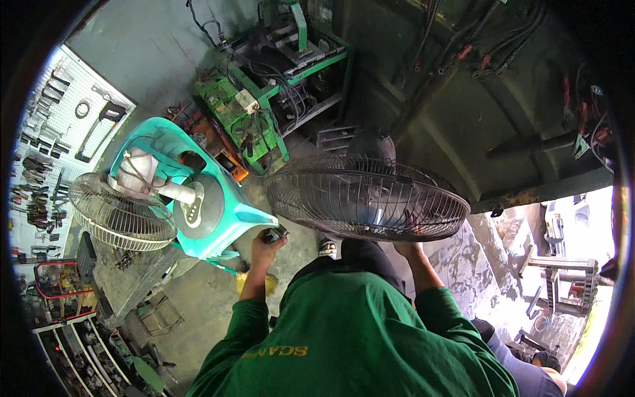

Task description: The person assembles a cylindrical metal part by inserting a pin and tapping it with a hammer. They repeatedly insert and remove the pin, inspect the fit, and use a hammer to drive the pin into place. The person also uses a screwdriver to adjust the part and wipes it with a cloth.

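A large floor fan with a round, dark wire guard (311,215) stands in front of me. My right hand (409,250) is closed at the near rim of that guard, its fingers partly hidden by the wires. To the left of the fan, my left hand (266,249) is closed around a small dark metallic object (274,234), its kind too small to tell. Just past that hand is a teal plastic chair (228,228). A smaller white fan (122,215) lies on the chair, its round grey base (202,221) on the seat.
A green metal frame (311,69) with cables stands at the back. Hand tools hang on a white pegboard (49,145) at the left, above a low grey table (126,278). A dark metal panel (463,126) rises at the far right. Another person's leg (509,357) shows at lower right.
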Available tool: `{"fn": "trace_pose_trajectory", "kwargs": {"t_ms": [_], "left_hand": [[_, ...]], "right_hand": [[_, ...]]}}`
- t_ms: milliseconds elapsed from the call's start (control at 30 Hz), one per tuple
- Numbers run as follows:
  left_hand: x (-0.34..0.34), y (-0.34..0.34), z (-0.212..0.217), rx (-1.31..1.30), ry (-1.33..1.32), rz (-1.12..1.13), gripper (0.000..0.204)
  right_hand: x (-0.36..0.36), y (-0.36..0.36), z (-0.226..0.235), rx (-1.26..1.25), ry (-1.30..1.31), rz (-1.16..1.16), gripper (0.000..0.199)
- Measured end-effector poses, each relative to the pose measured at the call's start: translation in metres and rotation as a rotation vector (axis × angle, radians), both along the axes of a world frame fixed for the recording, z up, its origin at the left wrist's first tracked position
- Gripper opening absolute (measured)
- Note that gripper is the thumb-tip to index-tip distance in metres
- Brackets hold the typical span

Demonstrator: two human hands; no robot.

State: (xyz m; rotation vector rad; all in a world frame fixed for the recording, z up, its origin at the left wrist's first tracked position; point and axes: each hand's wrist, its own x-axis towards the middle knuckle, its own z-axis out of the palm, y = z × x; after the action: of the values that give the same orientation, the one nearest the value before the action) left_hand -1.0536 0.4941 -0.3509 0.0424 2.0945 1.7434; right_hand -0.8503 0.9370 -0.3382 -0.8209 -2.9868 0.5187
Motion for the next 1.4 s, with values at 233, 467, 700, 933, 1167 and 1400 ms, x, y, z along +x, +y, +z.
{"fn": "trace_pose_trajectory", "kwargs": {"t_ms": [233,467,700,933,1167,1400], "left_hand": [[0.024,0.000,-0.042,-0.133,-0.077,-0.037,0.045],[0.031,-0.021,-0.063,-0.407,-0.163,-0.133,0.056],[0.042,-0.044,-0.048,-0.942,-0.080,-0.398,0.053],[0.007,-0.025,-0.079,-0.776,-0.138,-0.655,0.047],[-0.045,0.098,-0.089,-0.838,0.215,-1.066,0.054],[0.019,0.170,-0.072,-0.716,0.285,-1.450,0.057]], "right_hand": [[0.026,0.016,-0.022,-0.085,-0.309,-0.021,0.082],[0.100,-0.002,-0.082,-0.391,-0.022,-0.090,0.061],[0.193,-0.023,-0.144,-0.677,-0.511,-0.508,0.054],[0.245,-0.055,-0.095,-0.726,-0.259,-0.993,0.043],[0.291,-0.200,-0.020,-0.682,0.102,-1.179,0.052],[0.334,-0.490,-0.053,-0.887,-0.187,-1.606,0.047]]}}
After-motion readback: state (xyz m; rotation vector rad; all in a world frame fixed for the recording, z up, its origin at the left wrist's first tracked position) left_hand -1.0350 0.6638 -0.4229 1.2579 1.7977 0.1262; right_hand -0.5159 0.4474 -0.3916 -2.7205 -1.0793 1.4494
